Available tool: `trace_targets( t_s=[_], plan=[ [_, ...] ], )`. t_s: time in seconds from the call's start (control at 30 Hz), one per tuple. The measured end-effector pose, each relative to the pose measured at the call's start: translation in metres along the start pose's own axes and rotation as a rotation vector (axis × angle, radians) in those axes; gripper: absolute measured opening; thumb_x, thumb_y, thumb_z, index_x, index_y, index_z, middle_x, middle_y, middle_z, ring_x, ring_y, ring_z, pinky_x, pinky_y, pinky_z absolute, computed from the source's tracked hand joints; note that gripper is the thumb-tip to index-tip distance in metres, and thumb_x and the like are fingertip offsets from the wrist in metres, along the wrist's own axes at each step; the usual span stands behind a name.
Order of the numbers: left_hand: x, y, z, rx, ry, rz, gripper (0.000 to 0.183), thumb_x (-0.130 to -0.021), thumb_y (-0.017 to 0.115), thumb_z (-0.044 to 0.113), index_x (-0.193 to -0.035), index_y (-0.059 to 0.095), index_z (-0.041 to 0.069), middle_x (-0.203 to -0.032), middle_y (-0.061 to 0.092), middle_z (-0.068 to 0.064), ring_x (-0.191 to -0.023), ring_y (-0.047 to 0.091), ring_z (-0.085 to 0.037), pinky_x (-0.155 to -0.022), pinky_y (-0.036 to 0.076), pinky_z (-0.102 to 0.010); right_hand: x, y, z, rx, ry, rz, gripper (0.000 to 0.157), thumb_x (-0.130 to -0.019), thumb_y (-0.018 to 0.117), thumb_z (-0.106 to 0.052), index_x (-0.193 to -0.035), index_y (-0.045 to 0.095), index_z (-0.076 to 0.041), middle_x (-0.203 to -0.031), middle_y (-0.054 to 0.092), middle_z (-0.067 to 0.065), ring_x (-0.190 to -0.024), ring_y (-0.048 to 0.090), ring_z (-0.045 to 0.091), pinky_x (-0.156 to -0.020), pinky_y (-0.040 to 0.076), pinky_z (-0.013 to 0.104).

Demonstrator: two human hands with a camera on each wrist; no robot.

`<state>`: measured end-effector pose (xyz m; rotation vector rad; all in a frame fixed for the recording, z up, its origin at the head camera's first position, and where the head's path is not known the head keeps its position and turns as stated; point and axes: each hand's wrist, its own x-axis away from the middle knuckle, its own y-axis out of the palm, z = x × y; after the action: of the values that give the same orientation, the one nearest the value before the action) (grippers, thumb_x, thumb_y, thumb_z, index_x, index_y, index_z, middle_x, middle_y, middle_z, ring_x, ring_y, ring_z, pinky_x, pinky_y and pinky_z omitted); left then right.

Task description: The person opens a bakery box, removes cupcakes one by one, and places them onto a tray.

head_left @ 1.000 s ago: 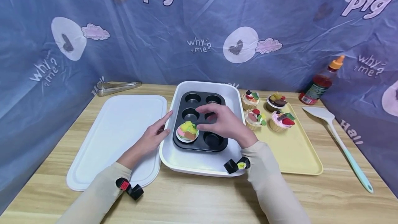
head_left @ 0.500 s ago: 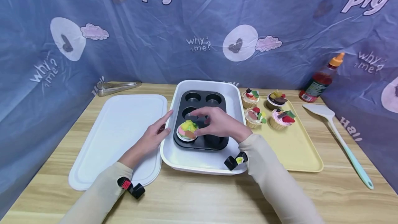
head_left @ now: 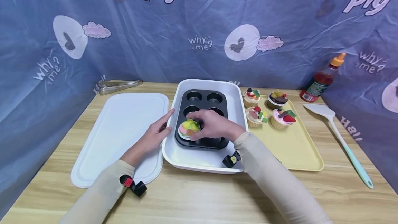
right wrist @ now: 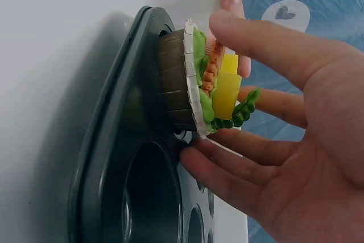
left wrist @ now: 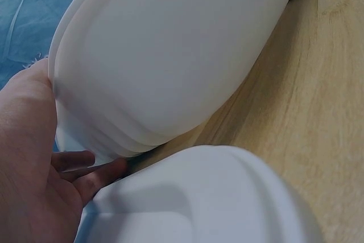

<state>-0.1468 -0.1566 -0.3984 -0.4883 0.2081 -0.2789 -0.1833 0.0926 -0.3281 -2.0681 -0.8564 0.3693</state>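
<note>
My right hand [head_left: 209, 124] is around a toy cupcake [head_left: 188, 128] in the front left cup of a black muffin tin [head_left: 199, 144]. In the right wrist view, its thumb [right wrist: 250, 35] lies by the near edge of the topping and the other fingers curve round the far side. Yellow, green and orange pieces top the cupcake, above a brown ribbed base with a white rim. My left hand [head_left: 153, 136] touches the left rim of the white tub [head_left: 202, 163] holding the tin, its fingers extended. The remaining cups visible around the right hand hold nothing.
A white lid-like tray [head_left: 124, 127] lies left, partly under my left forearm. Several toy cupcakes [head_left: 279, 118] stand on a yellow tray [head_left: 292, 148] at right. Tongs [head_left: 119, 86] lie at back left; a sauce bottle [head_left: 321, 80] and a spatula [head_left: 339, 137] are at far right.
My right hand has moved left and slightly down, and its thumb and fingers have come round the cupcake. The left hand stays at the tub's rim.
</note>
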Motion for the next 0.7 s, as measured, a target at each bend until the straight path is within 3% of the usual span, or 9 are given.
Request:
trace_targets(
  t_s=[0.33, 0.7],
  plan=[
    [0.0009, -0.0011, 0.0032, -0.001, -0.029, -0.01, 0.062, -0.105, 0.049, 0.018, -0.162, 0.026, 0.023, -0.162, 0.034, -0.017, -0.138, 0.049, -0.039, -0.113, 0.04, -0.056, -0.0012, 0.0029, -0.0024, 0.088, -0.012, -0.007, 0.069, -0.074, 0.091, -0.029, -0.136, 0.064, -0.012, -0.141, 0.061, 0.007, -0.117, 0.059, 0.018, -0.103, 0.051, 0.036],
    [-0.0001, -0.0005, 0.0033, -0.008, -0.013, -0.001, 0.061, -0.104, 0.049, 0.017, -0.161, 0.027, 0.021, -0.159, 0.039, -0.019, -0.133, 0.053, -0.038, -0.111, 0.043, -0.055, -0.0007, 0.0041, -0.0038, 0.139, -0.019, 0.02, 0.066, -0.071, 0.093, -0.029, -0.131, 0.068, -0.016, -0.134, 0.065, 0.005, -0.11, 0.059, 0.017, -0.1, 0.05, 0.038]
  ],
)
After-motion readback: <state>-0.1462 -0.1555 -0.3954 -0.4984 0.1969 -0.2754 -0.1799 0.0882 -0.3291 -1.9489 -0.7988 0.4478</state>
